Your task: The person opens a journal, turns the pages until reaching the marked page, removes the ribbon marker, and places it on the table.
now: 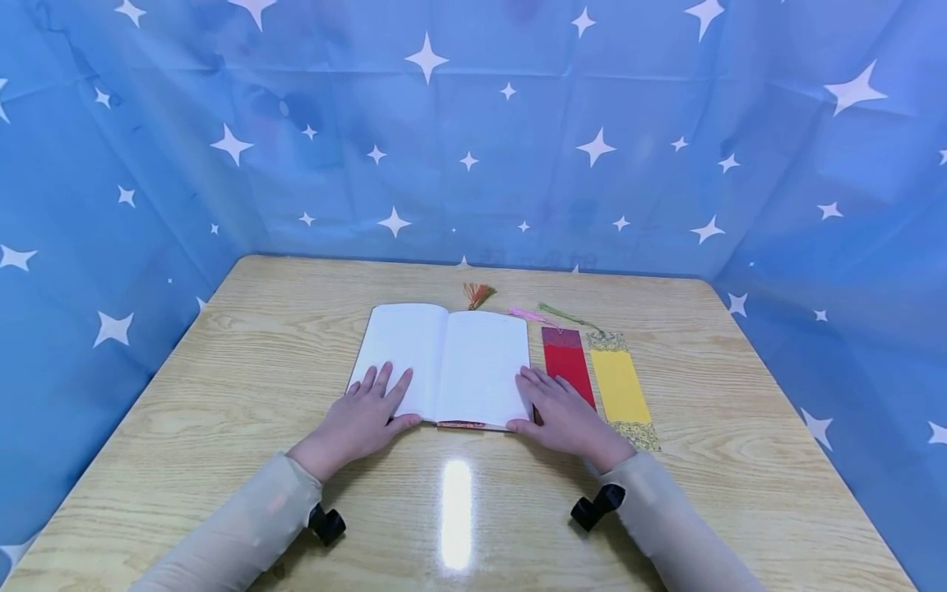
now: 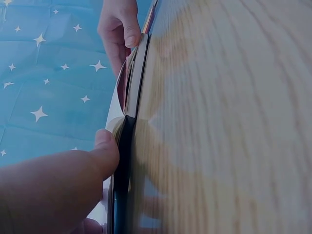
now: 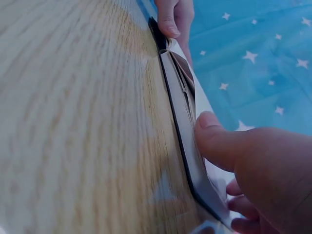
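An open notebook [image 1: 484, 358] with blank-looking white pages lies on the table. My left hand [image 1: 364, 418] rests on the lower part of the left page, fingers spread, thumb along the bottom edge. On the other side my right hand [image 1: 565, 415] touches the lower right corner and side edge of the right page. A bookmark lies under the right-hand pages: its orange and green tassel [image 1: 479, 295] sticks out at the top, its patterned red end [image 1: 460, 425] at the bottom. In the right wrist view the pages [image 3: 187, 90] bulge slightly over it.
Right of the notebook lie a red bookmark [image 1: 567, 366] with a pink tassel and a yellow bookmark [image 1: 620, 385] with a green tassel. The wooden table [image 1: 244, 345] meets a blue curtain [image 1: 473, 115] with white stars at the back and sides.
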{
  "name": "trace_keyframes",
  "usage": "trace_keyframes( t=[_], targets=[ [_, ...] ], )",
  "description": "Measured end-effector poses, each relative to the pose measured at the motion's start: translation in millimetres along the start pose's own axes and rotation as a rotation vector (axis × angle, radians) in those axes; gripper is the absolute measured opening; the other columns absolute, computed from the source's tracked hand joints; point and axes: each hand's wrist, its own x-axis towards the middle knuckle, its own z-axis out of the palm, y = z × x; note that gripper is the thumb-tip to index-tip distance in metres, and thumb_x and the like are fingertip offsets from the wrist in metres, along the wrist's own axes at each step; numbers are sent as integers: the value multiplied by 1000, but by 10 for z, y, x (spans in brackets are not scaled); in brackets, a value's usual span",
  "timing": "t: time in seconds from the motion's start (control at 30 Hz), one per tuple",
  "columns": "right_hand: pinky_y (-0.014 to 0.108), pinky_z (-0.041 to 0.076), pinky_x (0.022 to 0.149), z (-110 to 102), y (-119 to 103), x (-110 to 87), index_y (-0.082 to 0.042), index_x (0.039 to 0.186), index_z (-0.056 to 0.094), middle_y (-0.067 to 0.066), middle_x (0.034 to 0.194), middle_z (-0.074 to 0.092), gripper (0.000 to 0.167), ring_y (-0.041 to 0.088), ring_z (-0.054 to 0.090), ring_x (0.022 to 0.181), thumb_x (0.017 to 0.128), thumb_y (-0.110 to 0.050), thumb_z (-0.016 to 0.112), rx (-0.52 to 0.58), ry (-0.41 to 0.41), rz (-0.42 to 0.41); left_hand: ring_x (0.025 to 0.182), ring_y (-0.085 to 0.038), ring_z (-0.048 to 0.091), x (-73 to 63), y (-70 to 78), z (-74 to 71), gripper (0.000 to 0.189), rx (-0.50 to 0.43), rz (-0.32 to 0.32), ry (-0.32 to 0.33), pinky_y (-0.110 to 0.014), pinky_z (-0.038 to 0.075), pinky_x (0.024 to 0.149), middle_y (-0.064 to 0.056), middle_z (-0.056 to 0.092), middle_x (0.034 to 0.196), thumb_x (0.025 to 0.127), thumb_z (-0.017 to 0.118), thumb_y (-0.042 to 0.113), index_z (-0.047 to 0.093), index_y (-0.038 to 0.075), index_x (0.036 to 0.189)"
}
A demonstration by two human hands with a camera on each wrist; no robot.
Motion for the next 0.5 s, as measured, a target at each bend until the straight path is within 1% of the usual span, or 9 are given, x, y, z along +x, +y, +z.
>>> trace_keyframes(
  t=[0.5],
  targets=[
    [53,18,108,41,1,11,-8,142,40,11,146,35,80,30,26,136,84,-62,53,-26,21,1,132,-46,24,0,17,-17,74,-2,2,-11,-57,29,101,-26,24,147,92,38,59,26,11,148]
  ],
)
